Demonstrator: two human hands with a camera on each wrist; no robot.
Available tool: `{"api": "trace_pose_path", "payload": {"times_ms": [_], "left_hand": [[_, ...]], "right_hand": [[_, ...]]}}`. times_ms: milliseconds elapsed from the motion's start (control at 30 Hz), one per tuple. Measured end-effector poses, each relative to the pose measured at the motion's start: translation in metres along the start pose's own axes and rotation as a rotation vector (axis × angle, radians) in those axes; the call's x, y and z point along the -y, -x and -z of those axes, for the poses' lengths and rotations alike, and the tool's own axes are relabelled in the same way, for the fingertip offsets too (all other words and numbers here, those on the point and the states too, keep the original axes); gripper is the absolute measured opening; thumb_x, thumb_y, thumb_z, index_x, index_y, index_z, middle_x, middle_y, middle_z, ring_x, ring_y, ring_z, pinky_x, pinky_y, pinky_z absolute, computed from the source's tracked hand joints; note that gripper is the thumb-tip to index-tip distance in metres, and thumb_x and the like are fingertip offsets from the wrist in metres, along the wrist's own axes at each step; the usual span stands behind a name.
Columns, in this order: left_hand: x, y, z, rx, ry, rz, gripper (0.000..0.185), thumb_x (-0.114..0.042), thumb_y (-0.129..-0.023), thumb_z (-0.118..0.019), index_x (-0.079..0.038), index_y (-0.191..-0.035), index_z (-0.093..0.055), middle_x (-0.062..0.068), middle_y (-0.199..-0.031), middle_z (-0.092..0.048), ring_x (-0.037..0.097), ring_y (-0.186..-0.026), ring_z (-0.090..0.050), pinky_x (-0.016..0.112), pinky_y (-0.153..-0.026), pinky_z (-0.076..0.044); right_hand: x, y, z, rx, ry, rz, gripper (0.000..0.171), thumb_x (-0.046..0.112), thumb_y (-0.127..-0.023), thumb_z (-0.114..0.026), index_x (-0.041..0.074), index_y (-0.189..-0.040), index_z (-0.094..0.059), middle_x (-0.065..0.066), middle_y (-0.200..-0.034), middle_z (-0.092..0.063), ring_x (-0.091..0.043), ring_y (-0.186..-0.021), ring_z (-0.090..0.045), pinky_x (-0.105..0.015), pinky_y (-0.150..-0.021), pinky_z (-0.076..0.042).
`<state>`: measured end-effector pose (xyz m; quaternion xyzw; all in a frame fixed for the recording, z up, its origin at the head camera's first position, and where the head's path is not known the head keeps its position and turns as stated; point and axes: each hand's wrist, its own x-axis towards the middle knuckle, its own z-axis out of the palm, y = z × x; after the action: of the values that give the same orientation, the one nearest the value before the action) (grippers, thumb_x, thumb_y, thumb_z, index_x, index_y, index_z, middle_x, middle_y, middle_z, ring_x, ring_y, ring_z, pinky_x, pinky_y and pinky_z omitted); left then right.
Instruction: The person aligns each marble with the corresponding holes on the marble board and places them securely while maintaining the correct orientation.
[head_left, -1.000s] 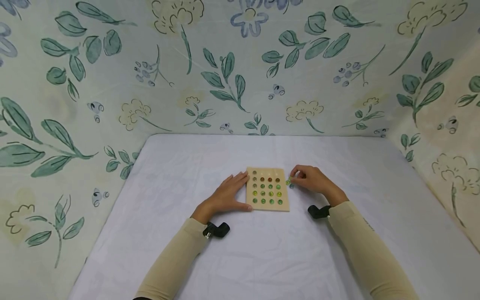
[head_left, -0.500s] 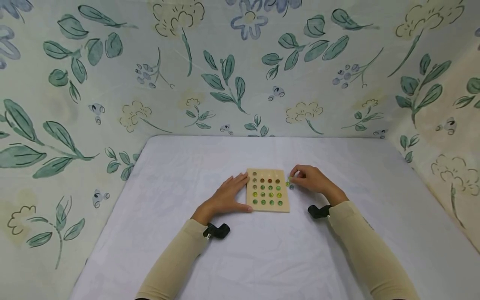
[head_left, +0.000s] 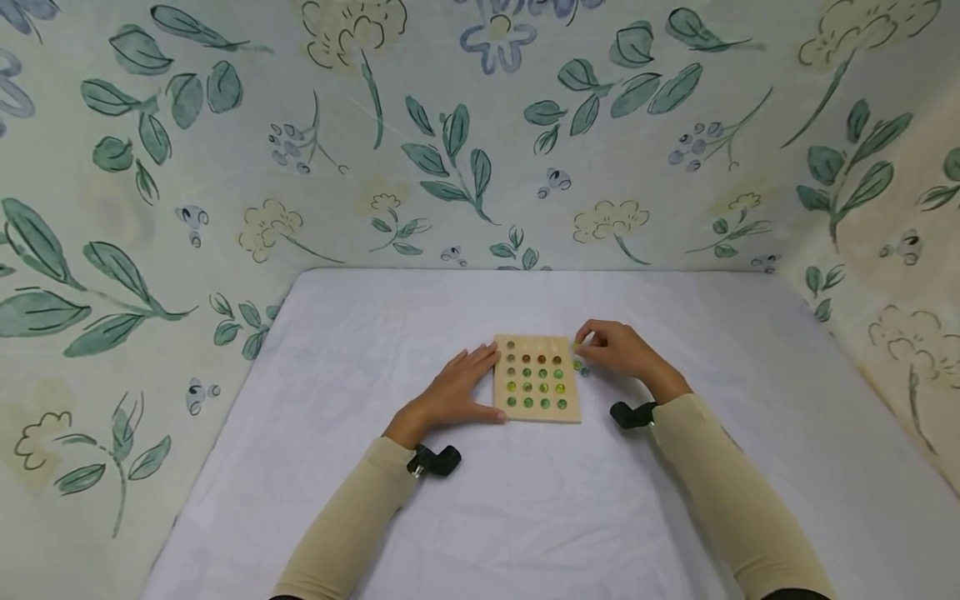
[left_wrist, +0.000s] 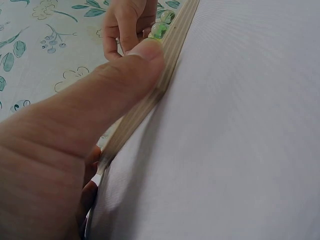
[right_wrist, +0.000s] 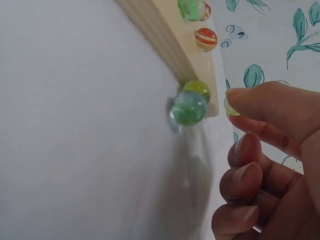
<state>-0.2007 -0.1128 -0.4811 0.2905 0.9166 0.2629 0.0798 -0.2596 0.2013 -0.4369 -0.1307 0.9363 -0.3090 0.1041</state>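
A square wooden board (head_left: 536, 414) lies on the white cloth with rows of glass marbles (head_left: 527, 387) on it, mostly green and yellow-green, with orange-swirled ones (right_wrist: 205, 39) farther back. My left hand (head_left: 453, 392) rests with extended fingers along the board's left edge, its thumb at the near edge. Just off the far right corner, my right hand (head_left: 622, 350) pinches a yellow-green marble (right_wrist: 232, 108) between thumb and index finger. Beside the board's right edge sit a blue-green marble (right_wrist: 188, 108) and a yellow-green one (right_wrist: 198, 90) partly behind it.
The white-clothed table (head_left: 375, 333) ends at a back wall hung with leaf-and-flower fabric (head_left: 465, 167). More of this fabric covers both sides. A black camera mount (head_left: 633, 415) is strapped to each wrist.
My right hand has risen slightly up and left from beside the loose marbles, now pinching a marble near the board's far right corner. The left hand stays where it was.
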Motion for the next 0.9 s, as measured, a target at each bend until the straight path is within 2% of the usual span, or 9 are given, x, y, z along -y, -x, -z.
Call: {"api": "trace_pose_path", "payload": {"times_ms": [167, 500, 900], "left_hand": [[-0.001, -0.001, 0.001, 0.000, 0.002, 0.000, 0.111, -0.068, -0.074, -0.069, -0.014, -0.155, -0.018, -0.002, -0.161, -0.011, 0.013, -0.148, -0.006, 0.031, -0.120, -0.001], [-0.001, -0.001, 0.001, 0.011, -0.021, 0.008, 0.111, -0.068, -0.074, -0.069, -0.014, -0.155, -0.017, -0.003, -0.162, -0.010, 0.012, -0.148, -0.006, 0.030, -0.120, -0.001], [0.000, -0.001, 0.001, 0.010, -0.008, 0.013, 0.111, -0.070, -0.074, -0.067, -0.014, -0.156, -0.017, -0.003, -0.162, -0.010, 0.011, -0.147, -0.005, 0.030, -0.120, -0.001]], "right_hand": [[0.005, -0.006, -0.001, 0.006, 0.000, 0.006, 0.013, 0.023, -0.091, -0.067, 0.016, -0.102, -0.063, -0.006, -0.078, -0.056, -0.022, -0.070, -0.050, -0.030, -0.058, -0.043], [0.018, -0.016, -0.006, 0.035, -0.053, 0.078, 0.014, 0.023, -0.091, -0.068, 0.015, -0.101, -0.065, -0.006, -0.076, -0.056, -0.021, -0.066, -0.050, -0.030, -0.055, -0.042], [0.035, -0.028, -0.014, 0.083, -0.056, 0.138, 0.014, 0.023, -0.091, -0.068, 0.014, -0.102, -0.064, -0.005, -0.075, -0.057, -0.019, -0.066, -0.051, -0.029, -0.056, -0.044]]}}
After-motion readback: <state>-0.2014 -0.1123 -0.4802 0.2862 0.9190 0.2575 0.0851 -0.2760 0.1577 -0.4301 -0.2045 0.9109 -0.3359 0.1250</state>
